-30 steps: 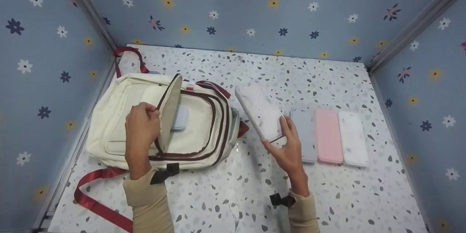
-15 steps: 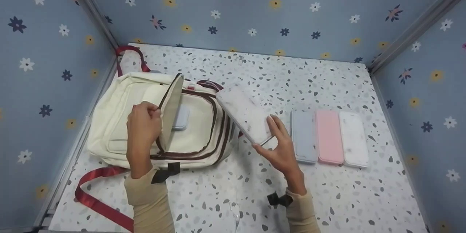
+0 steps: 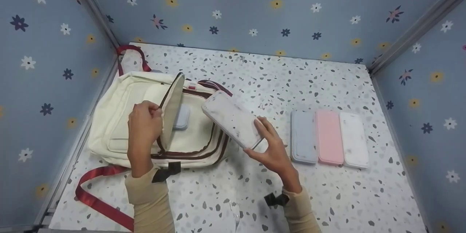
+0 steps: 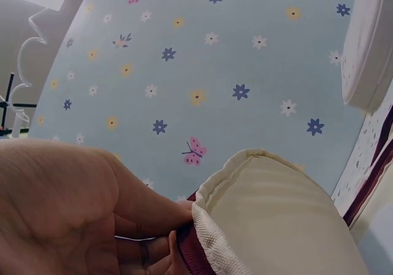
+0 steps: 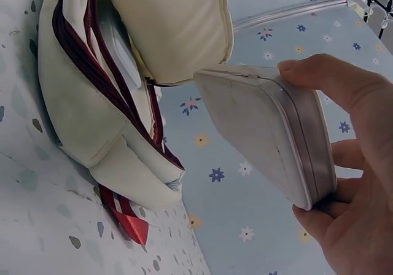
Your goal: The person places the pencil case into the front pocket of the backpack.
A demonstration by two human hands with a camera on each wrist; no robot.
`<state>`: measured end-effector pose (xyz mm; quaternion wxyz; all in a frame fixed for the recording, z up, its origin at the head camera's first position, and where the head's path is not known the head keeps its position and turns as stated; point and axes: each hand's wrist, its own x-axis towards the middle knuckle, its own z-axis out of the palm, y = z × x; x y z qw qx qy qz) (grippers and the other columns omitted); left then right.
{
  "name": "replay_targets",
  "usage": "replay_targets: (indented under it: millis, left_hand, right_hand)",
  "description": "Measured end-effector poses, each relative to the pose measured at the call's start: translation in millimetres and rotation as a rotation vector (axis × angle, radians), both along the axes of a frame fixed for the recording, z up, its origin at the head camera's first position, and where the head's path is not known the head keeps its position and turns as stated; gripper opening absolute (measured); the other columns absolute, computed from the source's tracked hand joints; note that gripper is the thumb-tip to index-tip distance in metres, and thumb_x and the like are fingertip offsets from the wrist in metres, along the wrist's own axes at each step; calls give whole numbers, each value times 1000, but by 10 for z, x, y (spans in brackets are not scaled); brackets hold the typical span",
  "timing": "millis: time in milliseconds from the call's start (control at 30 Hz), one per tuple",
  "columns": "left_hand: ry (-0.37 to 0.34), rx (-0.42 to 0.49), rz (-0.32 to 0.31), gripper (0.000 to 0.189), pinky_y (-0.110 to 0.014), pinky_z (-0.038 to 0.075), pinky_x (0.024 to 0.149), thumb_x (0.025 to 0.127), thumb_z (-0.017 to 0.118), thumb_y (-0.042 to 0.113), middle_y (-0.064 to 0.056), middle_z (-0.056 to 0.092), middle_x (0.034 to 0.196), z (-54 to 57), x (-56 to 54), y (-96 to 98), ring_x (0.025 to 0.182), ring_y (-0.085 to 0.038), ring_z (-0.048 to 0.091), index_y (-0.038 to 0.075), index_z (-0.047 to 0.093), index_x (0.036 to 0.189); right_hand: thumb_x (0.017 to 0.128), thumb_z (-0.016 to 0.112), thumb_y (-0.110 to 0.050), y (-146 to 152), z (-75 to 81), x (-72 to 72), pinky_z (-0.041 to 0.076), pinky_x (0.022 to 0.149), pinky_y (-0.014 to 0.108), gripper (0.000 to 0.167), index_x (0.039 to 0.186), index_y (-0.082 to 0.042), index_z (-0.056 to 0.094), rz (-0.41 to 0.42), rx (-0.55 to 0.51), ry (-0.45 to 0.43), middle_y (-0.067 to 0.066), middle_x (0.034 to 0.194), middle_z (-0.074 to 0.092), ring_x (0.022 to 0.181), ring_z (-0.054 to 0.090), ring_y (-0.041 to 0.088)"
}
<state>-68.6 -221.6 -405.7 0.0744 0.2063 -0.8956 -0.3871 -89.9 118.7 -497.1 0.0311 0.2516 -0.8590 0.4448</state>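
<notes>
A cream backpack (image 3: 125,116) with dark red zips lies on its back at the left of the table. My left hand (image 3: 145,122) pinches the zipped edge of its front pocket flap (image 4: 276,207) and holds it raised. Inside the pocket lies a pale blue case (image 3: 182,117), partly hidden behind the flap. My right hand (image 3: 270,146) grips the near end of a white, grey-speckled tin pencil case (image 3: 231,118) between thumb and fingers. Tilted, the tin's far end overlaps the pocket's right edge in the head view; in the right wrist view the tin (image 5: 258,121) is close to the flap.
Right of the hands, a pale blue case (image 3: 304,136), a pink case (image 3: 329,136) and a white case (image 3: 354,139) lie side by side on the speckled table (image 3: 291,204). A red strap (image 3: 100,204) trails at front left. Flower-patterned walls (image 3: 240,11) enclose the table.
My right hand has moved left with the white tin pencil case, bringing it from beside the backpack to over the pocket's edge. My left hand keeps the flap raised, almost unmoved.
</notes>
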Motion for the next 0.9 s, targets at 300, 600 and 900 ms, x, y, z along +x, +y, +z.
replay_targets:
  millis: [300,600,900]
  left_hand:
    - [23,-5,-10,21,-50,41,88,95,49,11,-20,63,97,-10,2,5,94,-37,58,-4,61,104]
    - [41,-14,-8,20,-51,42,86,93,51,10,-20,64,93,-16,-2,3,91,-37,59,-5,62,101]
    - [34,-15,-4,21,-51,41,87,93,52,11,-20,63,94,-12,-15,3,92,-37,58,-5,62,102]
  right_hand:
    - [76,78,-37,-118,-57,15,41,101,52,82,145,-13,41,115,36,-22,10,152,34,137,37,30]
    - [75,77,-40,-264,-134,57,40,103,48,83,144,-11,42,227,76,-39,10,150,36,134,41,27]
    - [73,77,-39,-370,-195,115,40,103,50,83,144,-14,43,290,138,-117,11,150,36,134,40,29]
